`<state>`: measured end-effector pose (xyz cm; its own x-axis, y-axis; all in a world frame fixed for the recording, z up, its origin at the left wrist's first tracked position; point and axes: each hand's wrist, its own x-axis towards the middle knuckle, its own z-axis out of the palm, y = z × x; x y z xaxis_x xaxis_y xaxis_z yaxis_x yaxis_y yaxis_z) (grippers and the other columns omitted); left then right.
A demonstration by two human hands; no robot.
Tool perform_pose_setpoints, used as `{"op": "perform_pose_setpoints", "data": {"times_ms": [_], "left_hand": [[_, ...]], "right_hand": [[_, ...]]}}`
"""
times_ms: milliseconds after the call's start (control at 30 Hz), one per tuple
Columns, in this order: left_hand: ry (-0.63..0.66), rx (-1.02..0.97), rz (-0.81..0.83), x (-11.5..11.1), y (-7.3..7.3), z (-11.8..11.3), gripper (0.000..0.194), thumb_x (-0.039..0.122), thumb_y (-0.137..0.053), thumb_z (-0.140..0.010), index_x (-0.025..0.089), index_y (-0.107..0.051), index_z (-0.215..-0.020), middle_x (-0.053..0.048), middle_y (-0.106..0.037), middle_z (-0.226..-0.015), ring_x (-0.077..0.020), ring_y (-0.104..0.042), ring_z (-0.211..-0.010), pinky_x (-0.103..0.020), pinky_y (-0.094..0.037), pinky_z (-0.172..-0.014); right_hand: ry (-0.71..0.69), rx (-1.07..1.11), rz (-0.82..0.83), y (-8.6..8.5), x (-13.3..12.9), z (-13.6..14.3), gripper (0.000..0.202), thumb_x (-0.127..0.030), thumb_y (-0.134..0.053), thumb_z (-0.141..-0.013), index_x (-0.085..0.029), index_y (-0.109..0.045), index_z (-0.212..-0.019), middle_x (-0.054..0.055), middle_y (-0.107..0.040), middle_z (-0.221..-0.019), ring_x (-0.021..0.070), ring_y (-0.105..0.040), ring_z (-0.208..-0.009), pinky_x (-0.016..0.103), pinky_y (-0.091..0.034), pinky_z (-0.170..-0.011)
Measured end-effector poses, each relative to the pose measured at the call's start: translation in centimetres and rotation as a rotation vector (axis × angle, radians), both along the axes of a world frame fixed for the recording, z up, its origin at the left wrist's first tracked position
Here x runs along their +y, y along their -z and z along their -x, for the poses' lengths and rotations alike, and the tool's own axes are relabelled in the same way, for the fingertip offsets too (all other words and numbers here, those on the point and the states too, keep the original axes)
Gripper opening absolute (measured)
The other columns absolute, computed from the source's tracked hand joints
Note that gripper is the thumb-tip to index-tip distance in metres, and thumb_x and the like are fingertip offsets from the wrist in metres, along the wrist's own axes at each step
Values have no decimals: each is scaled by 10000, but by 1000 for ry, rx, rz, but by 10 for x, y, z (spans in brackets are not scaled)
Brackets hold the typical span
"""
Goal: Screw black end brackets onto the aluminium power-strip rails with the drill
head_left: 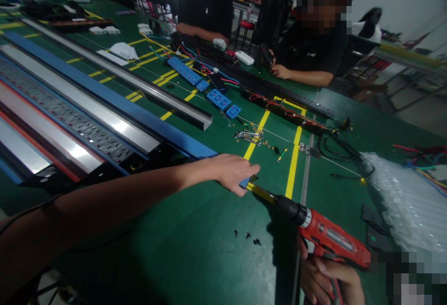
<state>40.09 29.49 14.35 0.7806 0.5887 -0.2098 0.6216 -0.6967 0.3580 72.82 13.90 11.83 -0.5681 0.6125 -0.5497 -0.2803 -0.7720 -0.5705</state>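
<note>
My left hand [234, 172] is closed around the near end of a long blue channel strip [195, 147], with the end poking out by the thumb. My right hand [326, 274] grips a red and black cordless drill [331, 236] by its handle, forefinger near the trigger. The drill's long bit points left at the strip's end, by my left fingers; whether the tip touches a screw there I cannot make out. Several small black screws [248, 235] lie on the green tabletop [195, 244] below the bit.
Long metal profiles [80, 118] cover the left side. Blue socket modules [219, 99], a heap of small metal parts [248, 135] and a wired strip [289, 111] lie further back. Bubble wrap [412, 198] sits at right. Two co-workers sit across the table, a co-worker's hands [279, 70] on a dark object.
</note>
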Motion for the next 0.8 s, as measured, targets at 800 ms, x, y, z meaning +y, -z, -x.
{"op": "perform_pose_setpoints", "data": {"times_ms": [800], "left_hand": [[113,-39,-740,-16,27,47,456,464,-387,-1030,84,-577,-1197,-127,-663,-928,-212,-589,-834,-318,-391,-652]], "right_hand": [[529,119,-228,13,-51,-9,236,-219,-650,-728,-217,-597,-958,-147,-194,-447,48,-109,-336,238,-373,-381]]}}
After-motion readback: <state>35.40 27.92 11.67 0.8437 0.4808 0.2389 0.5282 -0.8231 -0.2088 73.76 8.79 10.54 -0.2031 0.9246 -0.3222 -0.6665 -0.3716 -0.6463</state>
